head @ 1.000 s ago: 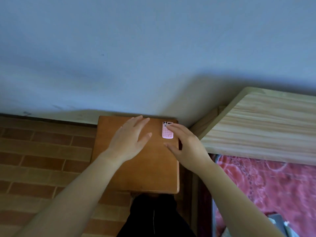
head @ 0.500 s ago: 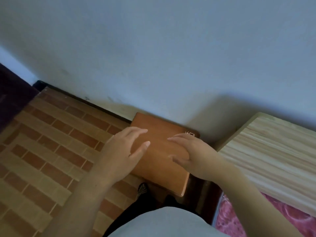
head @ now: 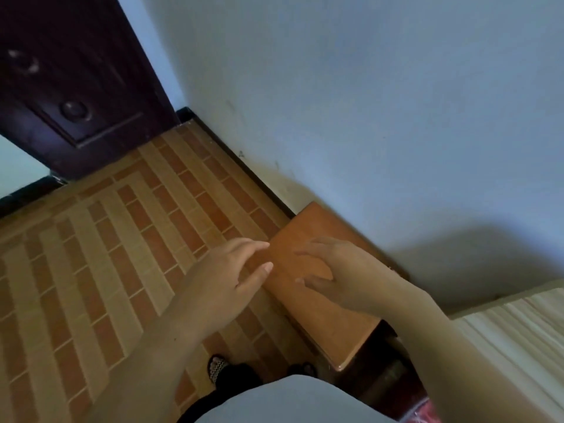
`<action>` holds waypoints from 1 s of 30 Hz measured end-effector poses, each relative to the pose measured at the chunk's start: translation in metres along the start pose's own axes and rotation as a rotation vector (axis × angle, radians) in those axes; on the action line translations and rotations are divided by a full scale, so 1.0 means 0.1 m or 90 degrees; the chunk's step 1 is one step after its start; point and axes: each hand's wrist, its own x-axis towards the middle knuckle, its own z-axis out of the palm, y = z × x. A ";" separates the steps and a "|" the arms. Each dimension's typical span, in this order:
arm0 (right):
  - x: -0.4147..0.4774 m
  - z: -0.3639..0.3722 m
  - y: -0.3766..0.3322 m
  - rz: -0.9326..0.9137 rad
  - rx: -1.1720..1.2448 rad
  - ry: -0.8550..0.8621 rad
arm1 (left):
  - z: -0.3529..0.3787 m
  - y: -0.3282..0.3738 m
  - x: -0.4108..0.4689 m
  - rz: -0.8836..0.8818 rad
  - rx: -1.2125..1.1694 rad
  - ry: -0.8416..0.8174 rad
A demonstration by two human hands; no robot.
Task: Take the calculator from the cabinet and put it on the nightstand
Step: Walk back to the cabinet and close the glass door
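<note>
The brown wooden nightstand (head: 323, 303) stands against the blue wall, beside the bed. My left hand (head: 227, 271) hovers over its left edge with fingers apart and nothing in it. My right hand (head: 338, 271) hangs over the top of the nightstand, fingers spread and empty. The pink calculator is hidden behind my right hand and forearm; I cannot see it now.
A pale wooden headboard (head: 515, 328) runs along the right. A dark door (head: 70, 87) stands at the upper left beyond the brick-patterned floor (head: 106, 254). My feet (head: 218, 366) are on the floor just left of the nightstand.
The view has swung left, bringing the door and more floor in. My right hand has come off the calculator, which lay on the nightstand's far right corner and is now out of sight.
</note>
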 end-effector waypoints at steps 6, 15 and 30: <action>0.38 0.09 -0.61 -0.083 -0.033 -0.048 | -0.30 -0.45 -0.34 -0.081 -0.015 0.053; 1.23 0.75 -2.08 -0.162 -0.060 -0.143 | -1.06 -1.75 -1.25 -0.184 -0.017 0.157; 2.62 2.09 -4.53 -0.390 -0.052 -0.309 | -1.88 -3.91 -2.79 -0.402 -0.080 0.335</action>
